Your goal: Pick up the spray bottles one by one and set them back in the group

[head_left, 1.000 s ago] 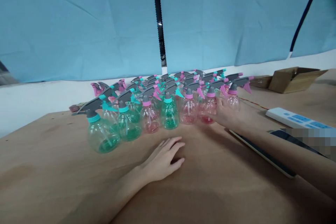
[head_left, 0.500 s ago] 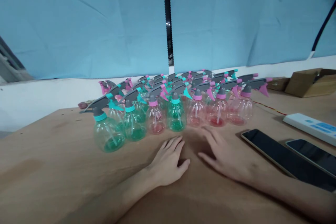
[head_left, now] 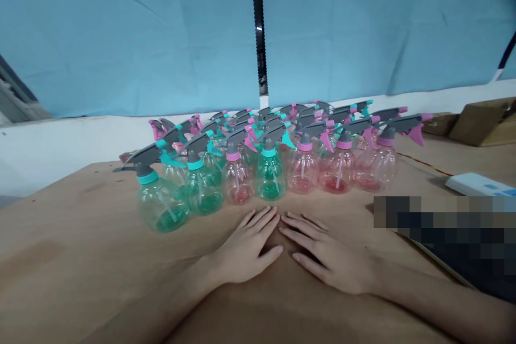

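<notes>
My left hand point(head_left: 248, 244) lies flat on the brown table point(head_left: 80, 258), fingers stretched out, holding nothing. My right hand point(head_left: 328, 255) rests flat beside it, fingers apart and empty, fingertips almost touching the left hand's. Just beyond both hands stand several small spray bottles in rows. The front row has green bottles with teal collars point(head_left: 161, 207) on the left and in the middle point(head_left: 271, 177), and pink bottles point(head_left: 336, 172) on the right. All have grey trigger heads.
A blurred dark flat object point(head_left: 443, 226) lies on the table to the right of my right hand. A white power strip point(head_left: 479, 185) and cardboard boxes point(head_left: 479, 121) sit further right. A blue cloth wall point(head_left: 141, 37) stands behind the table.
My right hand drew back from the pink bottles at the right and came to lie flat next to my left hand. The left hand stayed in place.
</notes>
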Available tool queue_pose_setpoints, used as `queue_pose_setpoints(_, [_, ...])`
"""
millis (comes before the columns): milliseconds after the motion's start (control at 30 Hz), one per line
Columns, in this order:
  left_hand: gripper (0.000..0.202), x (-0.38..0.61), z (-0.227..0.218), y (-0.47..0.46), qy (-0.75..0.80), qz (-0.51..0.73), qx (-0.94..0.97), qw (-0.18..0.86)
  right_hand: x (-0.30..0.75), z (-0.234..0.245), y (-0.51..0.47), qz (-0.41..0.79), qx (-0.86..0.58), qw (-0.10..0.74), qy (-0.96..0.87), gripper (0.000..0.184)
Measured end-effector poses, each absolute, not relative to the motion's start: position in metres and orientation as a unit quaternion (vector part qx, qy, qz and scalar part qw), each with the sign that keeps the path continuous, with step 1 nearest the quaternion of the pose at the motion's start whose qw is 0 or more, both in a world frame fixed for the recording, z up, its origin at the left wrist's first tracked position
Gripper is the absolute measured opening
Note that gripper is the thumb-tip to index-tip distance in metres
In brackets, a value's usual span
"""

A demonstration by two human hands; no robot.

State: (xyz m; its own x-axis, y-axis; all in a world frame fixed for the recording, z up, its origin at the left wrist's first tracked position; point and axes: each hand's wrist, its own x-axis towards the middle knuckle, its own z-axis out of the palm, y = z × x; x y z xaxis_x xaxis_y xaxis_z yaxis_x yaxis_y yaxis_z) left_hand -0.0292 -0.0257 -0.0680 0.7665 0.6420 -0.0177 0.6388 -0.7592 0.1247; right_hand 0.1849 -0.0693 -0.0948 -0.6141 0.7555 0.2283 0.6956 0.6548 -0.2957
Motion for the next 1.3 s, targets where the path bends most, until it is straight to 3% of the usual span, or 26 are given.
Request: queue_pose_setpoints(1300, [0.058, -0.0301, -0.0720, -0.0248, 0.334, 0.023, 0.941, 0.041, 0.1841, -0.0913, -0.0700, 0.081, -0.399, 0.175, -0.897, 0.047])
